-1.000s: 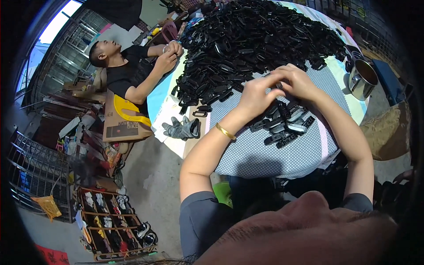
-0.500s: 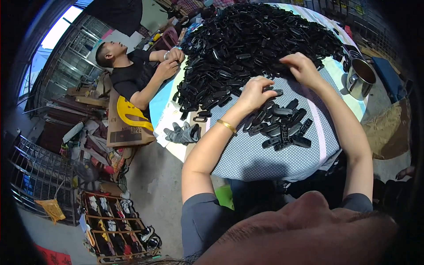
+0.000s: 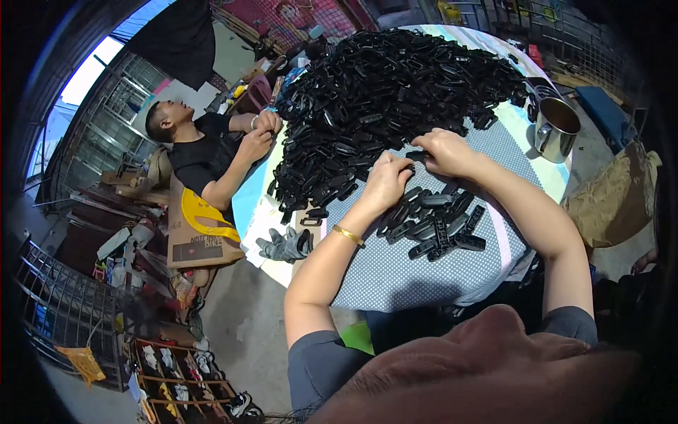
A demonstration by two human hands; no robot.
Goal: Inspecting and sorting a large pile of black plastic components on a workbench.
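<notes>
Black parts (image 3: 395, 92): heaped across surface (image 3: 367, 279), smaller pile (image 3: 436, 220) nearer. Likely light, stiff, slick; best pinched along long sides. Left grip (image 3: 383, 184), right grip (image 3: 448, 153): fingers curled; whether clamped on a part, cannot tell.

A heap of black parts (image 3: 381, 92) on a cloth-covered desk (image 3: 381, 286).
Left hand (image 3: 383, 185) and right hand (image 3: 445, 152) curl close together by its near edge, just beyond a smaller cluster (image 3: 441, 233); a metal mug (image 3: 555, 141) stands at right, a grey glove (image 3: 284, 246) lies at left.
</notes>
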